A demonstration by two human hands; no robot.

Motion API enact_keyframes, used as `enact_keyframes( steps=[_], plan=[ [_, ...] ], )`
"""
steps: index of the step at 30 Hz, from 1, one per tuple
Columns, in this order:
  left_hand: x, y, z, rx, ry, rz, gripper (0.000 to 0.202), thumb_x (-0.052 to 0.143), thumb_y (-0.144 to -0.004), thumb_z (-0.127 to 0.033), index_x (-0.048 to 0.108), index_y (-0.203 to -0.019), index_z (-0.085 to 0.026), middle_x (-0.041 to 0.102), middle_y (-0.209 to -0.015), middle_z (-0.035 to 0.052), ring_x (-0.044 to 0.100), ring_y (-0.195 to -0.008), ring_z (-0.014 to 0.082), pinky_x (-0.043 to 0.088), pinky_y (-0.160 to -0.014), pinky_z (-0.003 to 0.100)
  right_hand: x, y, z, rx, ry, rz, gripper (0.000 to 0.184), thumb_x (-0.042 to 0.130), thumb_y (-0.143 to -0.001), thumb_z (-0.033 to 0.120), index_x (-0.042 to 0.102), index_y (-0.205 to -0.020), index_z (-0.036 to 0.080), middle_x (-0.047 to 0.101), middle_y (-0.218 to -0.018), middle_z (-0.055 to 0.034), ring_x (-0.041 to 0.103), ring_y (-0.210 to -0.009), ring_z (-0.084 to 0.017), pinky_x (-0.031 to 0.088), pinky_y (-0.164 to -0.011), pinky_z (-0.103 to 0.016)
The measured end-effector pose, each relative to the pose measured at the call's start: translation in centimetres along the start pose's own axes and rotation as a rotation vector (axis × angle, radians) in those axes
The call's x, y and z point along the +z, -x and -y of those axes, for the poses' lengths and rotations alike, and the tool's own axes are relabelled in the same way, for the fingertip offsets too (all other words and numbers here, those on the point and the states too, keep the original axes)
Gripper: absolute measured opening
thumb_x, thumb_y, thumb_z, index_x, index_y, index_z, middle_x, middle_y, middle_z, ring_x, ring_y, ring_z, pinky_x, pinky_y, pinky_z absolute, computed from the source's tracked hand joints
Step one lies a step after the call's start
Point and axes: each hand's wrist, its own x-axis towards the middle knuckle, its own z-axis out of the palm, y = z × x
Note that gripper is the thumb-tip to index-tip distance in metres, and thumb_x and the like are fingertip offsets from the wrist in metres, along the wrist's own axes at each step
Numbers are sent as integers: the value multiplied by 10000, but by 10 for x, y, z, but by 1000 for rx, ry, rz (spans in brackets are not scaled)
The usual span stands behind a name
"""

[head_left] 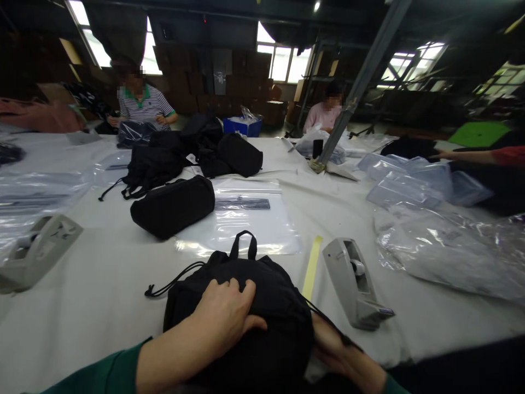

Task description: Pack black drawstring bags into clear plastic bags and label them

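A black backpack (262, 279) with a loop handle on top and drawstring cords at its sides lies at the near edge of the table. Across its upper front rests my left hand (223, 312), fingers bent and gripping the fabric, thumb apart. My right hand (328, 339) holds the bag's right side; its fingertips are hidden behind the bag and a cord crosses over it. Just beyond the bag lies a clear plastic bag (262, 224) with a printed label, and a black pouch-like bag (174, 207) overlaps its left edge.
Grey tape dispensers stand at right (355, 284) and left (41, 251). A yellow strip (312, 265) lies on the white table cover. More black bags (192, 145) are piled beyond. Plastic bags (447, 246) spread at right, near a slanted metal post (361, 82). Co-workers sit across the table.
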Motion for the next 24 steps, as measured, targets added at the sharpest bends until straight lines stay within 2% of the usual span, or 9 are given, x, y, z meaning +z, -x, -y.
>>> enact_keyframes(
  steps=[3,5,7,9,11,15,18,21,24],
  plan=[
    [10,-14,-21,22,-36,-1,597,571,-839,-594,603,-1130,-73,673,-889,226,668,-825,377,517,-671,443,-26,21,14,185,-153,-137,484,505,-893,584,680,-1104,185,719,-1005,-161,687,-983,-312,546,-875,-479],
    [8,-22,-28,82,-35,7,653,575,-831,-602,597,-1143,-28,668,-878,259,665,-823,394,513,-630,420,-26,30,32,-23,3,-326,588,472,-890,624,584,-1294,211,646,-1225,-163,590,-1173,-318,449,-1017,-520],
    [-3,-28,-18,178,15,46,649,510,-856,-629,626,-1107,-41,678,-873,252,668,-808,398,509,-640,435,-13,31,51,-305,265,-356,617,510,-878,609,524,-1376,245,493,-1429,-112,415,-1345,-311,285,-1142,-527],
    [-19,-34,9,263,155,108,580,365,-927,-603,672,-1041,-125,706,-891,192,679,-806,359,506,-696,438,4,26,66,-460,467,-247,557,531,-883,558,562,-1350,255,440,-1474,-69,348,-1388,-303,233,-1169,-514],
    [-29,-43,45,287,337,110,525,263,-981,-518,669,-1101,-207,718,-1028,122,678,-916,305,495,-796,405,15,19,78,-463,552,-104,474,480,-919,520,642,-1263,237,534,-1395,-79,448,-1323,-305,328,-1125,-503],
    [-8,-58,101,300,534,149,525,315,-979,-493,428,-1426,-242,468,-1470,73,451,-1327,261,345,-1074,373,9,-1,108,-367,658,17,497,357,-979,485,774,-924,220,750,-978,-77,691,-968,-293,529,-904,-430],
    [27,-59,111,293,641,299,600,258,-975,-558,274,-1505,-276,292,-1565,46,284,-1431,260,190,-1165,439,12,-30,126,-465,701,23,363,460,-951,407,739,-1072,210,716,-1119,-63,659,-1057,-279,498,-965,-407],
    [53,-55,112,246,657,371,640,266,-962,-591,262,-1509,-259,256,-1569,69,212,-1452,281,91,-1177,509,31,-66,122,-505,667,292,360,515,-931,364,648,-1250,261,607,-1318,-25,563,-1222,-244,415,-1076,-399],
    [69,-55,118,164,668,454,645,281,-950,-617,339,-1481,-255,304,-1548,90,189,-1455,297,81,-1168,549,47,-91,105,-395,615,521,341,436,-977,389,707,-1156,282,638,-1273,-12,573,-1212,-242,437,-1054,-403]
  ],
)
